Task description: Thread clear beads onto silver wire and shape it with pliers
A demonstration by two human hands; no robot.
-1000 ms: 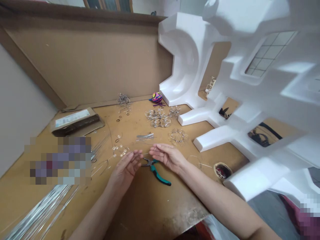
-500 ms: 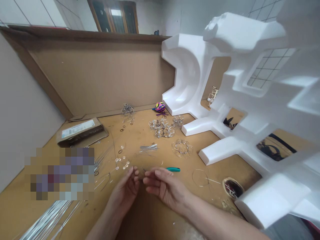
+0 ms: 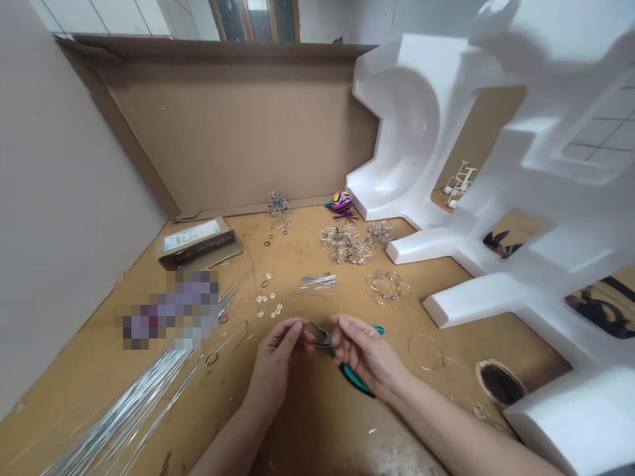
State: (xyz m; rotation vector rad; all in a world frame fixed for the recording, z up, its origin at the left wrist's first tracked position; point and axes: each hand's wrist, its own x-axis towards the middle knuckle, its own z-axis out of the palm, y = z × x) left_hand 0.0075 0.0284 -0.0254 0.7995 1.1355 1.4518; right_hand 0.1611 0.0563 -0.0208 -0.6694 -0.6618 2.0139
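Observation:
My left hand [image 3: 282, 354] is closed in a pinch, thumb against the curled fingers. Whatever it may hold is too small to make out. Across a small gap, my right hand [image 3: 364, 350] is also pinched, its contents hidden or too thin to see. A pair of pliers with teal handles [image 3: 358, 382] is beneath the right hand, jaws towards the left hand; they appear to lie on the table. Clear beads [image 3: 270, 307] are scattered beyond my left hand. Short cut wires [image 3: 318, 282] lie in a small pile further back.
Wire-and-bead rings [image 3: 387, 289] and a cluster of similar pieces [image 3: 347, 244] lie behind. Long silver wires [image 3: 133, 393] stretch along the left, near a cardboard box [image 3: 198, 241]. White foam packing [image 3: 466, 291] stands at right, by a round container [image 3: 501, 382] and a wire loop [image 3: 426, 352].
The view has shifted, so the table's things appear further right. My hands have moved slightly apart, and more of the pliers shows between and below them.

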